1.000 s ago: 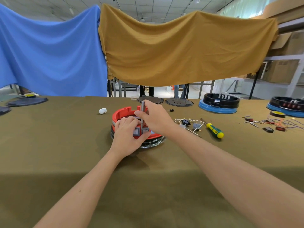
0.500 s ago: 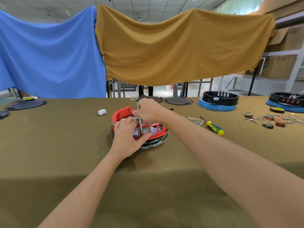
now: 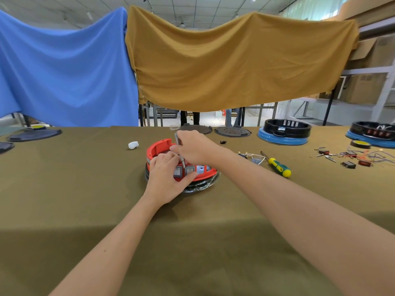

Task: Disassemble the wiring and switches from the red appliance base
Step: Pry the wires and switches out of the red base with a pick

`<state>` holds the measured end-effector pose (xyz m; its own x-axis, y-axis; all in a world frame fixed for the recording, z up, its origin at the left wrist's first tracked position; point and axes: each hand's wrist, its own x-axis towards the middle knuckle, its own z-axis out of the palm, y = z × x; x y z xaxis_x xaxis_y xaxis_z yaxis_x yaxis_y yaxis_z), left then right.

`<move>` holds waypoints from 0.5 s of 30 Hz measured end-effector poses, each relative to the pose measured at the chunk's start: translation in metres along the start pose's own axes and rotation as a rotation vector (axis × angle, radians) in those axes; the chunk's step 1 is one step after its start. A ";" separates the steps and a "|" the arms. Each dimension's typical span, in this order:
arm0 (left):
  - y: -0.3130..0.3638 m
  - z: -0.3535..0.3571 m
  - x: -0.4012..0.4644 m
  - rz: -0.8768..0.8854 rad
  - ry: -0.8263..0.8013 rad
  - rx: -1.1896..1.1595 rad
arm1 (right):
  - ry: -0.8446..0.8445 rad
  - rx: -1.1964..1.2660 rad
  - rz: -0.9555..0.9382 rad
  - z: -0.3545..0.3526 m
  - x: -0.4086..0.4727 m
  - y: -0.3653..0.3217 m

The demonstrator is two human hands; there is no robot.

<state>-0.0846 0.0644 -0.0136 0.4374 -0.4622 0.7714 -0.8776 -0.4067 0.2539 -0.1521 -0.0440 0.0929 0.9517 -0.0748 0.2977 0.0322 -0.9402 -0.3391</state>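
Red appliance base [image 3: 159,147] sat mid-tabletop [image 3: 85,178], on a black ring wrapped in clear film, directly in front of the person.

Left hand [image 3: 165,179] was clamped over the near rim of the base, thumb hooked under the front wall just below the grey rocker switches [image 3: 189,170], fingers curled on top beside them. It was holding the base itself, closed around the rim.

Right hand [image 3: 192,147] was closed on a slim grey tool [image 3: 179,149], probably a small screwdriver or pry tool, held near upright with its tip down at the top edge of the switches. Exact contact point hidden by the fingers.

Judged step: freeing a switch from its slot in the red wall. At least one slot to the right of the switches looked open.

To do it well:
- Keep the left hand bracing hard; the base sat on a film-covered ring and could slide.
- Work the tip against the switch's retaining clip, not the red plastic.
- Small levering force; thumb lay close to the tip if it slipped.
- Push the switch outward only once the clip gave.

Green-and-yellow screwdriver [image 3: 277,165] and loose white wires [image 3: 254,156] lay to the right, near the base.
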 end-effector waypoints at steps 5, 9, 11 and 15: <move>-0.001 0.001 0.001 0.020 0.016 -0.008 | -0.107 -0.123 -0.019 -0.006 0.011 -0.009; -0.002 0.002 0.001 0.016 0.010 -0.007 | -0.078 -0.046 -0.016 -0.005 0.010 -0.004; -0.003 0.002 0.001 0.014 0.011 0.002 | 0.000 0.033 -0.036 -0.002 0.000 0.003; -0.003 0.002 0.000 0.014 0.021 0.008 | 0.060 0.096 -0.085 0.002 -0.014 0.009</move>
<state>-0.0816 0.0635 -0.0154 0.4212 -0.4515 0.7866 -0.8818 -0.4068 0.2387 -0.1645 -0.0510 0.0835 0.9243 -0.0188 0.3812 0.1439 -0.9079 -0.3937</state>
